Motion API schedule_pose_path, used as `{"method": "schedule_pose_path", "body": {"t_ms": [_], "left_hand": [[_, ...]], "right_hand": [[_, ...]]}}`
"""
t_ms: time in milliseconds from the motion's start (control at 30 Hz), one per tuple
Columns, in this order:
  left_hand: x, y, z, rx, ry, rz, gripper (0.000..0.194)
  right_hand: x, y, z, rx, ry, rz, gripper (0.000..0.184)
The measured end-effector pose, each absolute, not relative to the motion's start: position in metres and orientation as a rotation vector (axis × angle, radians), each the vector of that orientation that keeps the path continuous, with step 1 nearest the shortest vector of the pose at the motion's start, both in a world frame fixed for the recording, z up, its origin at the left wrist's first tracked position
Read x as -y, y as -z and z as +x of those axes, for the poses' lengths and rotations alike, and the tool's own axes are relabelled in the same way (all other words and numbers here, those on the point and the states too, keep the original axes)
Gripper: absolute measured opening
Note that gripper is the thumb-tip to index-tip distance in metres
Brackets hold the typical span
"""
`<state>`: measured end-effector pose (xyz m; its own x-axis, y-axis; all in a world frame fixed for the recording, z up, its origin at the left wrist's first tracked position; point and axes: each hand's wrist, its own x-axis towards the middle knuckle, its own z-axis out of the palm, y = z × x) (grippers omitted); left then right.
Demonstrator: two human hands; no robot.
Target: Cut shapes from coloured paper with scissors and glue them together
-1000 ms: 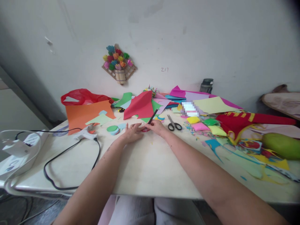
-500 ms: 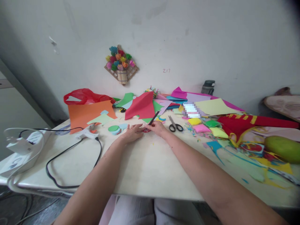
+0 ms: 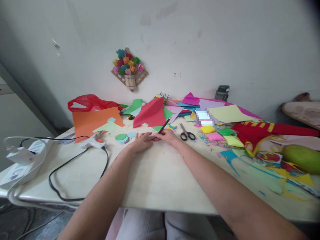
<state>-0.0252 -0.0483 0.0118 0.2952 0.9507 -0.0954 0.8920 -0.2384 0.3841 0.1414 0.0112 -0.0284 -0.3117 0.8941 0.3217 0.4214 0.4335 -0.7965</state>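
A dark pencil (image 3: 164,125), slanted up and to the right, is pinched in the fingers of my right hand (image 3: 169,137). Under its tip lies a small red piece (image 3: 156,139), mostly covered by my fingers. My left hand (image 3: 142,142) rests on the table with its fingers stretched toward that piece, touching its left side. Beside the left hand is a small stack of green and blue paper circles (image 3: 121,137). Black-handled scissors (image 3: 187,133) lie right of my right hand. Behind both hands stands a bent sheet of red paper (image 3: 151,113).
A white glue gun (image 3: 92,141) with a looping black cord lies at left, near a power strip (image 3: 40,148). Orange paper (image 3: 86,121) is behind it. Colourful packets (image 3: 215,136), paper scraps, red cloth (image 3: 246,133) and a green fruit (image 3: 303,158) crowd the right side.
The whole view shifted slightly between the first frame and the middle one. Both hands and the pencil stay at the red piece, with hardly any visible movement.
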Motion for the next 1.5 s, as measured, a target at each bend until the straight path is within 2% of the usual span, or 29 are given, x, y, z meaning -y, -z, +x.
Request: {"method": "schedule_pose_path", "body": {"t_ms": [1500], "left_hand": [[0.0478, -0.0115, -0.0245, -1.673, -0.190, 2.236, 0.060]], "right_hand": [[-0.0135, 0.0308, 0.1423, 1.916, -0.691, -1.143, 0.029]]}}
